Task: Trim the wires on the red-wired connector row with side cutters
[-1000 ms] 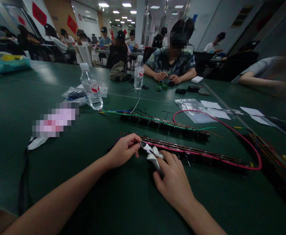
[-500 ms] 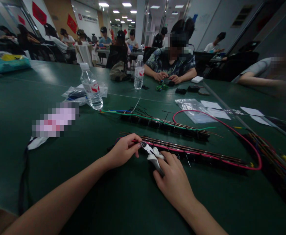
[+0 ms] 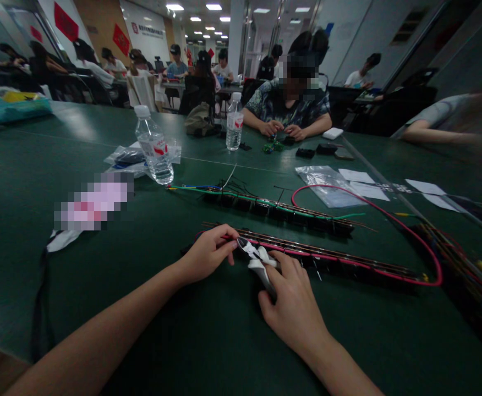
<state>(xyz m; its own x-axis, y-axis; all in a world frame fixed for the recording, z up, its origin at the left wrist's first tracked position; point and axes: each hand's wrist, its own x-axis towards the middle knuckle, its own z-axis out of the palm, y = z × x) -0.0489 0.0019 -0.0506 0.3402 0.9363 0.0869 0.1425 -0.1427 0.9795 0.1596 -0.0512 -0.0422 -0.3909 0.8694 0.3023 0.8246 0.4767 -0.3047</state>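
Observation:
My right hand (image 3: 292,305) grips a pair of small white-handled cutters (image 3: 254,258), their jaws pointing at the left end of the near strip of black connectors (image 3: 327,259) with a pink wire along it. My left hand (image 3: 210,253) pinches that left end of the strip, fingertips right beside the cutter jaws. A second connector strip (image 3: 278,210) with green wire lies just behind. A red wire (image 3: 389,220) loops from the near strip's right end back to the middle of the table.
A water bottle (image 3: 153,146) stands at the left, another bottle (image 3: 234,122) farther back. Plastic bags (image 3: 327,184) and paper slips (image 3: 362,177) lie to the right, a bundle of coloured wires (image 3: 467,264) at the far right. A person (image 3: 292,104) sits across the table working.

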